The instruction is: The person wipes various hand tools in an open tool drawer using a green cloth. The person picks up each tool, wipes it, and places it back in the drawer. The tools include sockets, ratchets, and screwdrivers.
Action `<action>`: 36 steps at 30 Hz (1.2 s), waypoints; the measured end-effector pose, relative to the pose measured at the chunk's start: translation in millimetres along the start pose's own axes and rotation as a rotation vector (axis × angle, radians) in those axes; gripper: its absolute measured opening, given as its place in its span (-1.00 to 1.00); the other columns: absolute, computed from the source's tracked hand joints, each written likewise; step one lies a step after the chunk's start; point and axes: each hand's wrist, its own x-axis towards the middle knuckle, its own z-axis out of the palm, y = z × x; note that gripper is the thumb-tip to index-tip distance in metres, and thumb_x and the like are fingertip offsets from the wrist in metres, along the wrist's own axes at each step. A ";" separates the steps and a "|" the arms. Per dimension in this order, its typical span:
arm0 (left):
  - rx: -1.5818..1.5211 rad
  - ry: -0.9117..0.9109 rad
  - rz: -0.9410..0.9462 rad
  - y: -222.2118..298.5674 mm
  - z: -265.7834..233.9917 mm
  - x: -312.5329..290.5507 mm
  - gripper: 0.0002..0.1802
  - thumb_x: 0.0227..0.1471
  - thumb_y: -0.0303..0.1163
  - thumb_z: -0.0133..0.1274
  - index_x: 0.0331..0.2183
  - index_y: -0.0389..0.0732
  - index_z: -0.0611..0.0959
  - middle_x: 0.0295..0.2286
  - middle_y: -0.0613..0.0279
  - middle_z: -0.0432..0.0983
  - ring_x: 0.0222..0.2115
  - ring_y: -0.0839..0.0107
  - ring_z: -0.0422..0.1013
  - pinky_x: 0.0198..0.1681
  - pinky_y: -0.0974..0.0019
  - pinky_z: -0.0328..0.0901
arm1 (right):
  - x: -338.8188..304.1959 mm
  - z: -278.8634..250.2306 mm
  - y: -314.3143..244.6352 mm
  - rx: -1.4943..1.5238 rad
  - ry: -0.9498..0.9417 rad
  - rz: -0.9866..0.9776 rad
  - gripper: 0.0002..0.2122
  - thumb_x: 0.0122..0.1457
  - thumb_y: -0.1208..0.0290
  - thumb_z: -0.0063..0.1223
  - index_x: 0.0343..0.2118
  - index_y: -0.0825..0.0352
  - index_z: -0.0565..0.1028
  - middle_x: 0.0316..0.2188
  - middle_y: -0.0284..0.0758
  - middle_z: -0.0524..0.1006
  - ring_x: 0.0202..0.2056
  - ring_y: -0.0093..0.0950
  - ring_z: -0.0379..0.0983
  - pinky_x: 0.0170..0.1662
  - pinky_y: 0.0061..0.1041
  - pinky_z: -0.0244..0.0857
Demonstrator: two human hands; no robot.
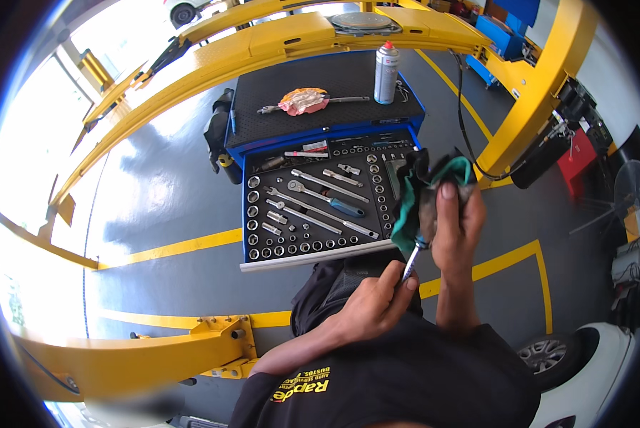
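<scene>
In front of my body, my right hand [454, 232] is closed around a green and dark cloth [408, 210], thumb pressed on top. A slim shiny metal tool [412, 261] comes out of the cloth's lower end, with a bit of blue showing there; its kind is hidden. My left hand [372, 305] pinches the tool's lower end between thumb and fingers. Beyond my hands, the open tool drawer [313, 258] holds a ratchet with a blue handle [345, 207], extension bars [327, 184] and rows of sockets [254, 210] in dark foam.
The blue tool cabinet's black top [263, 89] carries a spray can [386, 75] and a crumpled orange and pink cloth [304, 101] over a long metal bar [348, 99]. Yellow lift beams [249, 46] and a yellow post [541, 78] surround it. A white car's wheel [545, 360] stands at lower right.
</scene>
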 end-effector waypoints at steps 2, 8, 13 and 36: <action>0.016 0.028 -0.134 15.5 -7.2 3.8 -0.78 0.43 -0.29 -0.06 -0.18 -0.24 0.55 -0.65 0.30 0.42 -0.64 0.54 0.33 -0.52 0.34 0.23 | 12.6 -12.7 23.3 0.050 0.014 0.095 -0.79 0.47 0.29 0.01 -0.08 0.34 0.53 -0.39 -0.58 0.49 -0.32 -0.75 0.40 -0.12 -0.66 0.32; -0.055 0.122 -0.138 15.4 -10.7 5.3 -0.67 0.46 -0.23 -0.11 -0.27 -0.27 0.55 -0.66 0.39 0.35 -0.63 0.64 0.24 -0.53 0.44 0.13 | 34.0 -44.4 50.4 0.487 0.197 0.331 -0.70 0.48 0.15 -0.01 0.01 0.29 0.54 -0.20 -0.49 0.58 -0.18 -0.70 0.52 -0.10 -0.58 0.41; -0.056 0.175 -0.121 9.9 -7.5 10.5 -0.72 0.46 -0.30 -0.13 -0.27 -0.27 0.52 -0.65 0.43 0.30 -0.62 0.66 0.21 -0.54 0.48 0.11 | 7.6 -33.1 25.4 0.145 -0.361 -0.084 -0.43 0.41 0.11 0.03 0.36 0.34 0.31 0.23 -0.17 0.42 0.20 -0.32 0.41 0.27 -0.31 0.26; 0.125 0.471 -0.150 -20.4 -26.6 -15.2 -0.70 0.44 -0.36 -0.15 -0.33 -0.31 0.53 -0.64 0.30 0.42 -0.64 0.54 0.33 -0.56 0.37 0.16 | -44.0 67.0 34.2 0.655 -0.388 0.306 -0.45 0.45 0.32 0.05 0.37 0.37 0.12 0.10 -0.21 0.44 0.09 -0.51 0.42 0.16 -0.43 0.36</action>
